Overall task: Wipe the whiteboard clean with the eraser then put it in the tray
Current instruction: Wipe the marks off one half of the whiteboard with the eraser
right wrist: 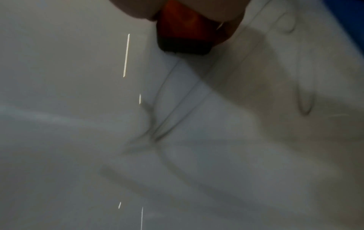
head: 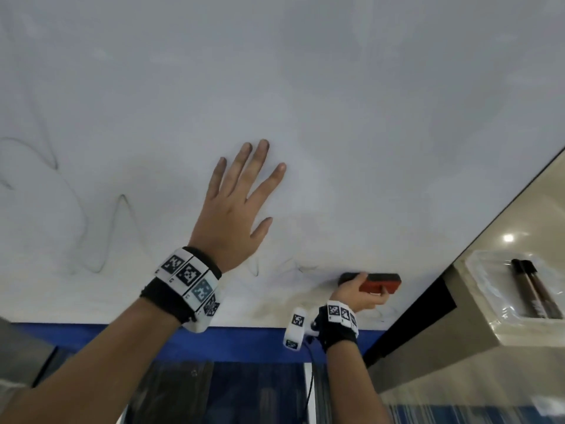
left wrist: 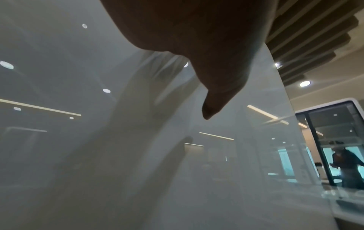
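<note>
The whiteboard (head: 305, 87) fills most of the head view, with faint black scribbles (head: 101, 237) at its lower left and bottom. My left hand (head: 241, 197) lies flat on the board with fingers spread. My right hand (head: 363, 292) grips a red eraser with a black pad (head: 379, 281), pressed on the board near its bottom right corner. In the right wrist view the eraser (right wrist: 183, 34) sits at the top, over blurred marker lines (right wrist: 167, 112). A clear tray (head: 495, 289) lies on a ledge to the right.
Two dark markers (head: 535, 289) lie in the tray. A blue strip (head: 244, 341) runs under the board's bottom edge. A dark frame edge (head: 428, 313) borders the board on the right. In the left wrist view a person (left wrist: 346, 165) stands behind a glass partition.
</note>
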Motion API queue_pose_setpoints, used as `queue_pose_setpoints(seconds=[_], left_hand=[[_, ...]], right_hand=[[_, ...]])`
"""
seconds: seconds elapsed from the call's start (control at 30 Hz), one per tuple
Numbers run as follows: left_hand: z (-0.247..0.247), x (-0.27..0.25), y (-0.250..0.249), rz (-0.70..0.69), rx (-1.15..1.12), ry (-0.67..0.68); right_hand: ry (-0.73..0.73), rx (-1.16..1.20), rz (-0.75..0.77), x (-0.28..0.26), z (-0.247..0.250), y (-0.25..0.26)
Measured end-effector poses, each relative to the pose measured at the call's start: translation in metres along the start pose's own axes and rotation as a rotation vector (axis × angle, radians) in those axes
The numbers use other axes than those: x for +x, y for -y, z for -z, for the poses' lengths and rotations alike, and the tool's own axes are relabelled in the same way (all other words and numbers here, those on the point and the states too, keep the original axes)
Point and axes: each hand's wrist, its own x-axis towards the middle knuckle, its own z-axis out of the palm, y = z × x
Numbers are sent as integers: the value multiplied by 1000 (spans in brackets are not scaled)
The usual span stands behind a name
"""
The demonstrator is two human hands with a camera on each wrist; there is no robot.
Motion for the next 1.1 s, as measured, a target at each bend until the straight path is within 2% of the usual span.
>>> queue_pose_setpoints(seconds=[0.07, 0.17, 0.2, 0.27, 0.3, 0.4, 0.47, 0.5, 0.6, 0.67, 0.73, 0.8, 0.9, 0.97, 1.03, 1.1], left_hand=[[-2, 1, -3, 13, -45, 1], [-2, 2, 1, -8, -73, -8], [-2, 0, 5, -21, -93, -17], [0, -8, 15, 3, -120, -55], [1, -15, 23, 47, -111, -93], [5, -35, 53, 211, -43, -209], [5, -46, 70, 281, 2, -197], [3, -49, 75, 295, 17, -169], [-10, -55, 81, 290, 13, -126], [-18, -57, 81, 287, -8, -136], [-22, -59, 83, 282, -3, -149], [-22, -59, 86, 276, 12, -152], [-25, -60, 84, 279, -5, -164], [-27, -58, 82, 282, -18, -173], [-29, -58, 82, 288, -26, -177], [-28, -58, 82, 288, -19, -172]], right_hand=[[95, 13, 153, -33, -10, 10], [513, -145, 541, -84, -5, -4], [642, -243, 669, -89, 0, -12], [731, -365, 826, -74, 7, -27], [701, -354, 795, -63, 10, -28], [462, -197, 559, -44, 14, -31], [358, -142, 539, -52, 10, -42], [368, -153, 558, -60, 7, -49], [604, -337, 678, -85, 9, -84], [812, -563, 879, -95, 21, -112], [895, -635, 1036, -88, 26, -120], [766, -526, 1036, -76, 21, -101], [473, -211, 928, -61, 4, -55], [412, -126, 871, -64, -8, -48], [544, -219, 925, -78, -7, -67], [823, -449, 1092, -91, 7, -104]])
